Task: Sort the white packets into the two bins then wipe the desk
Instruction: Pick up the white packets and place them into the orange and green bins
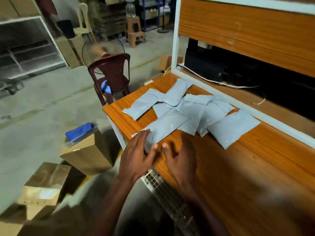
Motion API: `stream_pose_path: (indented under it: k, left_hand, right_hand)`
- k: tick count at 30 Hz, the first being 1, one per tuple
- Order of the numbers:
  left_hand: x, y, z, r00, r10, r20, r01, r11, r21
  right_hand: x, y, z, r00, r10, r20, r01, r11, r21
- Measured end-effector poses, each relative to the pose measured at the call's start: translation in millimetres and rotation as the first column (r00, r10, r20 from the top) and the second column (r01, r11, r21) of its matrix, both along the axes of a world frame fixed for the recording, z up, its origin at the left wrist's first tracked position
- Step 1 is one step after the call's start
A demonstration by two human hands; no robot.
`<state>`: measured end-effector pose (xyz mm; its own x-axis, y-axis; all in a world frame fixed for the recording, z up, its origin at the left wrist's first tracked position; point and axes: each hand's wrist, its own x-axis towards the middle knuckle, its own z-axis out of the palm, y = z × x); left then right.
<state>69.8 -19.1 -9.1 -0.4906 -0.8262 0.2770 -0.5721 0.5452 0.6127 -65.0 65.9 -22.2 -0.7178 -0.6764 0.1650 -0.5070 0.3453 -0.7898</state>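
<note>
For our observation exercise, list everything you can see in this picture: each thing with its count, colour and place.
packets: about nine, pale grey-white, overlapping on the desk
desk: one, orange wood
chair: one, dark brown, beyond the desk's far end
cardboard boxes: at least two, brown, floor left of the desk
blue cloth: one, on the nearer box
stools: stacked, tan, background
left hand: open, fingers on nearest packet
right hand: open, at desk edge

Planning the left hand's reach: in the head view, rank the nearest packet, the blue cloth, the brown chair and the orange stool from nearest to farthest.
1. Nearest packet, under the left hand.
2. Blue cloth, left, on a box.
3. Brown chair, beyond the desk corner.
4. Orange stool, far back.
</note>
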Motion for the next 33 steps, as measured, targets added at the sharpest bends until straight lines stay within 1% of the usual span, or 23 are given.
stream_pose_path:
  k: [3,5,7,10,13,14,16,18,20,22,24,27,30,33]
  left_hand:
    - [-16.9,-44.2,2.4,0.996,-0.085,-0.017,0.085,0.996,0.007]
    - [-27.7,-71.2,2.1,0.99,-0.142,-0.013,0.142,0.99,-0.002]
    - [-37.7,-100.9,1.1,0.98,-0.199,-0.017,0.199,0.98,-0.008]
    - [-46.9,-147.9,-4.7,0.956,-0.294,-0.02,0.293,0.955,-0.051]
    - [-49.5,-199.5,-15.7,0.924,-0.383,0.003,0.383,0.924,-0.008]
    - [-50.9,-214.1,-19.7,0.922,-0.387,0.022,0.387,0.922,-0.016]
    - [-56.7,-247.3,-28.8,0.921,-0.378,0.094,0.385,0.92,-0.075]
    - [-63.9,-276.6,-39.1,0.908,-0.355,0.224,0.381,0.921,-0.086]
    - [-69.0,-298.1,-49.7,0.862,-0.346,0.37,0.39,0.92,-0.049]
    - [-73.3,-312.7,-60.2,0.806,-0.37,0.461,0.429,0.903,-0.025]
    - [-75.5,-318.2,-67.1,0.785,-0.393,0.479,0.452,0.892,-0.008]
    - [-81.2,-317.0,-67.4,0.807,-0.378,0.454,0.412,0.911,0.028]
    - [-86.4,-314.7,-62.4,0.811,-0.366,0.456,0.394,0.918,0.036]
    - [-86.6,-316.1,-66.2,0.812,-0.409,0.417,0.429,0.902,0.048]
  right_hand:
    - [-7.1,-34.3,-1.0,0.997,-0.068,-0.042,0.067,0.998,-0.02]
    - [-9.6,-54.5,-4.3,0.991,-0.119,-0.061,0.122,0.992,0.041]
    - [-12.4,-75.9,-12.7,0.977,-0.205,-0.064,0.21,0.972,0.101]
    - [-8.3,-103.7,-22.2,0.931,-0.342,-0.129,0.353,0.933,0.072]
    - [10.8,-134.8,-22.5,0.871,-0.459,-0.175,0.474,0.878,0.058]
    - [16.5,-142.4,-22.7,0.861,-0.467,-0.203,0.49,0.868,0.084]
    - [25.6,-159.6,-24.5,0.852,-0.466,-0.238,0.511,0.84,0.185]
    - [34.1,-174.1,-26.8,0.858,-0.474,-0.198,0.513,0.797,0.319]
    - [40.9,-184.0,-31.2,0.868,-0.467,-0.169,0.492,0.76,0.425]
    - [44.3,-192.9,-34.6,0.862,-0.466,-0.198,0.501,0.727,0.47]
    - [46.2,-199.1,-35.2,0.846,-0.48,-0.232,0.528,0.698,0.484]
    - [50.6,-206.2,-35.4,0.837,-0.486,-0.251,0.541,0.67,0.508]
    - [54.6,-211.1,-35.5,0.853,-0.482,-0.201,0.514,0.709,0.483]
    - [55.7,-211.8,-31.3,0.842,-0.512,-0.169,0.531,0.736,0.42]
